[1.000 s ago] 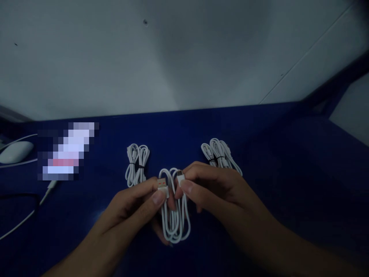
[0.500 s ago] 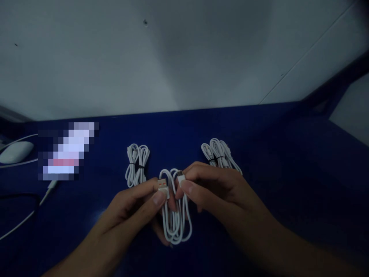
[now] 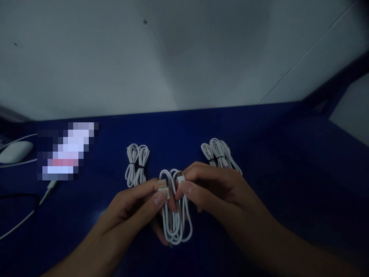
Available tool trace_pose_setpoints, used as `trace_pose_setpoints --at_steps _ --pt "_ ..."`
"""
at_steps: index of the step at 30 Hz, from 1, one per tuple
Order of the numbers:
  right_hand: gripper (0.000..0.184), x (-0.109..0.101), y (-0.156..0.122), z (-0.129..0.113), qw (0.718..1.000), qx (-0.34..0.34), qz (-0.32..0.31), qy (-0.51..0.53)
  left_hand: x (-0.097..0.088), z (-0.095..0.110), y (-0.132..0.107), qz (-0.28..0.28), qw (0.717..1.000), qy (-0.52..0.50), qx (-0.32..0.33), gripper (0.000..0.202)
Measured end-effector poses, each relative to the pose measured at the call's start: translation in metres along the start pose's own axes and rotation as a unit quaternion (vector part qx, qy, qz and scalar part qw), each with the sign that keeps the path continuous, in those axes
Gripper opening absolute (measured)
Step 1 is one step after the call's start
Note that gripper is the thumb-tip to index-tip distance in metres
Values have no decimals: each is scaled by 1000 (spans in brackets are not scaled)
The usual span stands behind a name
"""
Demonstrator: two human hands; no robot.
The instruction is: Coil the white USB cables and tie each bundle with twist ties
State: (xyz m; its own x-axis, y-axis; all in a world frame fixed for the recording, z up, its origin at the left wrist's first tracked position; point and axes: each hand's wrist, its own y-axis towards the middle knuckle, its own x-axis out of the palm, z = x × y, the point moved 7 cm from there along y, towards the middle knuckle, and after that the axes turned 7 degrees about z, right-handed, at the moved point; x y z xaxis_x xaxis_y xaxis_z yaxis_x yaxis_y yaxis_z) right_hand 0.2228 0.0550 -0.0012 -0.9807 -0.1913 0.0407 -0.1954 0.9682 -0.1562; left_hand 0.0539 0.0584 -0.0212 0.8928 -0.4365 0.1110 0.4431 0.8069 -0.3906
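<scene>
A coiled white USB cable (image 3: 174, 231) is held between my two hands, its loops hanging down in front of me. My left hand (image 3: 134, 215) pinches the cable at its larger USB plug (image 3: 162, 185), which has orange inside its metal shell. With thumb and fingers, my right hand (image 3: 221, 192) grips the smaller plug (image 3: 180, 177) at the other end. Both plugs point away from me, side by side and apart. Some fingers are hidden behind the coils.
Coiled white cables with black ties (image 3: 137, 165) lie on the blue table (image 3: 173, 130) beyond my left hand. More tied cables (image 3: 216, 152) lie behind my right hand. At left are a pixelated bright device (image 3: 69, 148), a white rounded object (image 3: 16, 152) and loose cords. A pale wall (image 3: 115, 69) stands behind.
</scene>
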Motion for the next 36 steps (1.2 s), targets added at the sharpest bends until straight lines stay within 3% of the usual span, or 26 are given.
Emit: trace_pose_setpoints --at_steps 18,28,36 --pt "33 1 2 -1 1000 -7 -3 5 -2 -1 1 11 1000 -12 -2 24" --pt "32 2 2 -3 999 -9 -9 30 0 2 1 4 1000 -3 5 35" --pt "33 2 1 -2 999 -5 -9 36 1 2 2 0 1000 -23 8 26"
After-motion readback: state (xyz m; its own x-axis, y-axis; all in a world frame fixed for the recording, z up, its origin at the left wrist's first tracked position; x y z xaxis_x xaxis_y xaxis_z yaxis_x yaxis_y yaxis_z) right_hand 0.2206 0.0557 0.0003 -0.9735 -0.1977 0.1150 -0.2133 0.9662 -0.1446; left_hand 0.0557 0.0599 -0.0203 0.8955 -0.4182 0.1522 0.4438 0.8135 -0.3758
